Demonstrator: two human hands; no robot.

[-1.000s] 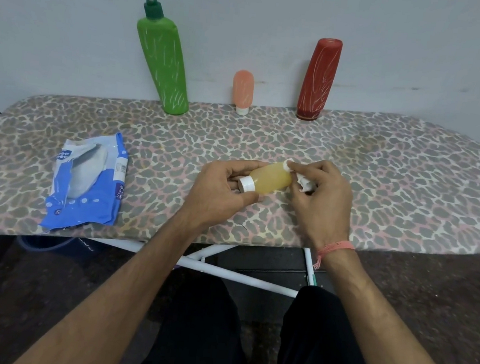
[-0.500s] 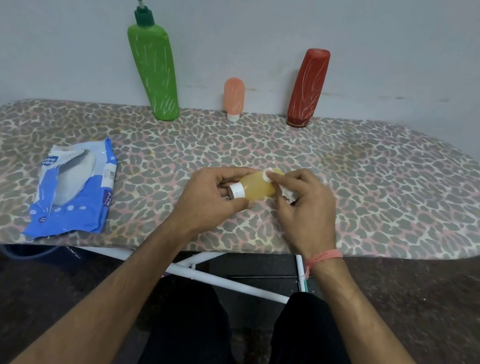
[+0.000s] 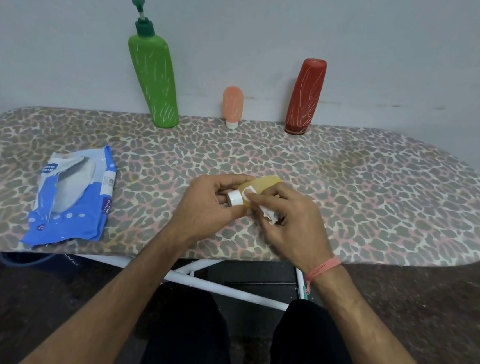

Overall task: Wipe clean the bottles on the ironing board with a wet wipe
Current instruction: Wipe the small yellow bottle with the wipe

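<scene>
Head view, left hand gripping small yellow bottle, right hand pinching crumpled wet wipe against it, bottle's underside hidden, over ironing board near edge.

both forearms reach forward, left hand and right hand curled, touching.

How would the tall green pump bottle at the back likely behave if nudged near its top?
The green pump bottle would probably tip easily: it is tall, leans toward the wall, and stands on a narrow base. The padded ironing board likely gives a soft footing. How full or heavy it is cannot be told.
</scene>
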